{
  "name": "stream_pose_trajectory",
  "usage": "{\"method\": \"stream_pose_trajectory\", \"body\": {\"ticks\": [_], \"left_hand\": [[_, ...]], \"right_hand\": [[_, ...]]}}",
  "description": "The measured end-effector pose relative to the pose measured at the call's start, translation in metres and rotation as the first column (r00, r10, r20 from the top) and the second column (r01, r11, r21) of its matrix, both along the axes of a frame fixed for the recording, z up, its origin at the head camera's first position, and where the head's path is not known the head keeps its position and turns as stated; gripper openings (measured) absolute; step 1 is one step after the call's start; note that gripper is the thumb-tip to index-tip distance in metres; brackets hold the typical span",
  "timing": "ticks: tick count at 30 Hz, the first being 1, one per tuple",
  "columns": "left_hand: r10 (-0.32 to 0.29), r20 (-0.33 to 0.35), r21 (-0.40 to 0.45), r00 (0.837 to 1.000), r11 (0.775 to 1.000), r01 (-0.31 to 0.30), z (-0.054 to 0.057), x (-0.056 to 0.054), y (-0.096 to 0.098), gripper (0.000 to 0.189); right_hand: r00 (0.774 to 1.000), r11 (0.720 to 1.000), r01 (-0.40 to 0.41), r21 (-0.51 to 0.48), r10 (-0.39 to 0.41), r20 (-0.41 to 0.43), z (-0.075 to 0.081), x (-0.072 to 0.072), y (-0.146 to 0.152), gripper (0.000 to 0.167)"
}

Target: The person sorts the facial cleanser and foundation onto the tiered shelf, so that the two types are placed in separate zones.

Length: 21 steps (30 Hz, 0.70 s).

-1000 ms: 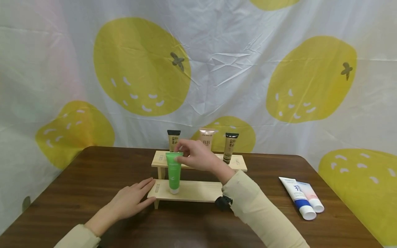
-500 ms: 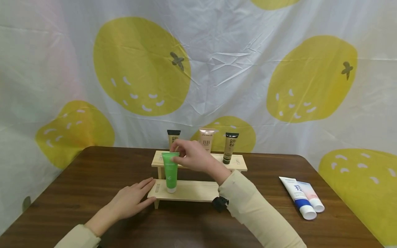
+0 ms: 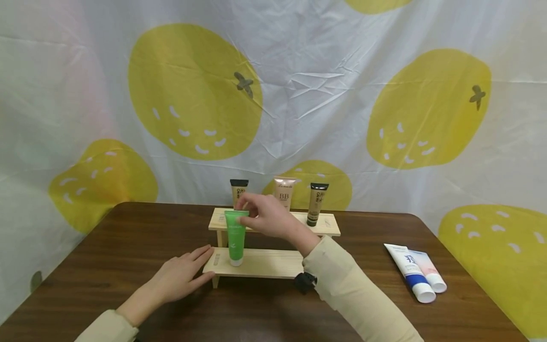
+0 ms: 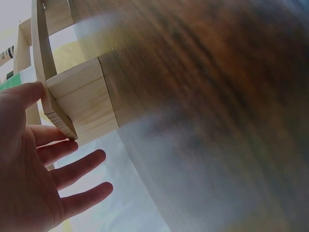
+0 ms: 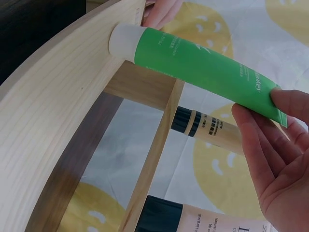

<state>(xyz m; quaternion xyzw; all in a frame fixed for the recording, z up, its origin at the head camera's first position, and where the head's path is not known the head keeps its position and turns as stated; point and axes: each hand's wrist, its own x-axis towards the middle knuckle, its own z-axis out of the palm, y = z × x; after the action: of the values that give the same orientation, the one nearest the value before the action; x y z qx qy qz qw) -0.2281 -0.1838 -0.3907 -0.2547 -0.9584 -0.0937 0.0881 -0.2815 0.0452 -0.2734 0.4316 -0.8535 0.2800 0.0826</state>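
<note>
A green squeeze tube [image 3: 236, 237] stands on its white cap on the lower step of a two-tier wooden display stand [image 3: 273, 264], near the left end. My right hand [image 3: 269, 216] pinches the tube's flat top end between thumb and fingers; the right wrist view shows the white cap [image 5: 126, 42] right at the board. My left hand [image 3: 181, 275] rests against the stand's left end, fingers extended. In the left wrist view its thumb and index finger touch the board's end [image 4: 60, 118], and the other fingers spread apart.
On the upper step stand a gold tube with a black end [image 3: 239, 188], a pink BB tube [image 3: 284, 194] and another gold tube [image 3: 317, 204]. A white-and-blue tube [image 3: 410, 270] and a pink-white tube [image 3: 429, 270] lie on the dark wooden table [image 3: 354, 294]. A lemon-print curtain [image 3: 307, 109] hangs behind.
The right hand has shifted the green tube slightly left along the lower step, and the tube stands more upright. The left hand has stayed in place.
</note>
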Motion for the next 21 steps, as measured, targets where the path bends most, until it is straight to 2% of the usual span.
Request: {"method": "stream_pose_trajectory", "body": {"ticks": [11,21], "left_hand": [[0.0,0.002,-0.003,1.0,1.0,0.0,-0.001,0.0,0.0,0.064],[0.003,-0.003,-0.004,1.0,1.0,-0.003,-0.001,-0.001,0.0,0.064]], "right_hand": [[0.999,0.999,-0.031,-0.027,0.032,0.028,-0.002,0.001,0.001,0.016],[0.997,0.999,0.004,-0.04,-0.001,0.074,0.001,0.001,0.012,0.015]]}}
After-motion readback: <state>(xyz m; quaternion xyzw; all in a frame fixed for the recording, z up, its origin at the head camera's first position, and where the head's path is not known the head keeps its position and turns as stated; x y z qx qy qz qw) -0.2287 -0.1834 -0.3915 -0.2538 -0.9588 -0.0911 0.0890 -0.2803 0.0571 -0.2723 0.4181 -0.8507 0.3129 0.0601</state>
